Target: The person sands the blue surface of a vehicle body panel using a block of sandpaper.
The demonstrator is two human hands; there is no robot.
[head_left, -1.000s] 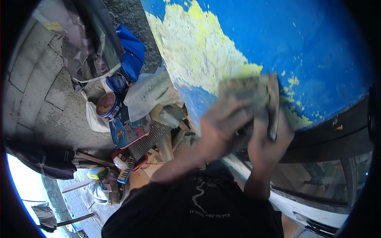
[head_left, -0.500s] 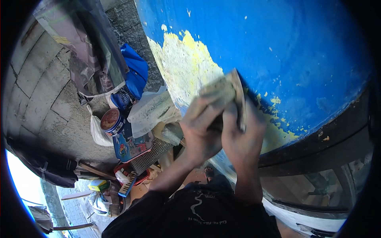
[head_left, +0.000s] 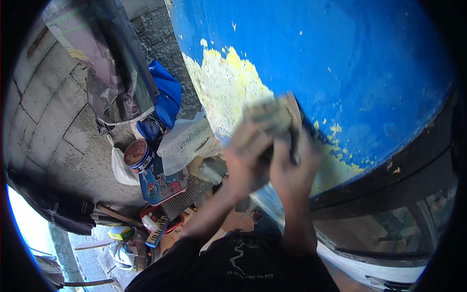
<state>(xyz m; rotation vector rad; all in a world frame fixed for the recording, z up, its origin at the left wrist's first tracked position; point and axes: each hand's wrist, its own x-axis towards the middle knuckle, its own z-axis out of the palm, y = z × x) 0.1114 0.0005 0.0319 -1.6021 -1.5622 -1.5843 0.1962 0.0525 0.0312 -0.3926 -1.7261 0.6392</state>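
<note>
Both of my hands press a folded, dusty tan piece of sandpaper (head_left: 293, 108) against a curved blue painted panel (head_left: 311, 63). My left hand (head_left: 248, 148) is bent over its left side, fingers blurred by motion. On the right side, my right hand (head_left: 294, 163) grips it, with the thumb near my left hand. A rough whitish patch with yellow edges (head_left: 224, 85) lies just left of the sandpaper. More yellow shows through the blue (head_left: 340, 165) to the right of my right hand. The sandpaper's underside is hidden.
Along the panel's lower edge runs a dark band above a window (head_left: 384, 233). At left are an open round tub (head_left: 136, 152), a white plastic bag (head_left: 121, 163), a blue bag (head_left: 166, 92), a hanging plastic sheet (head_left: 116, 63) and a toy keyboard (head_left: 156, 231) by a red basket.
My hands and the sandpaper have shifted slightly down across the panel. Both hands still hold it. The whole view has also shifted a little.
</note>
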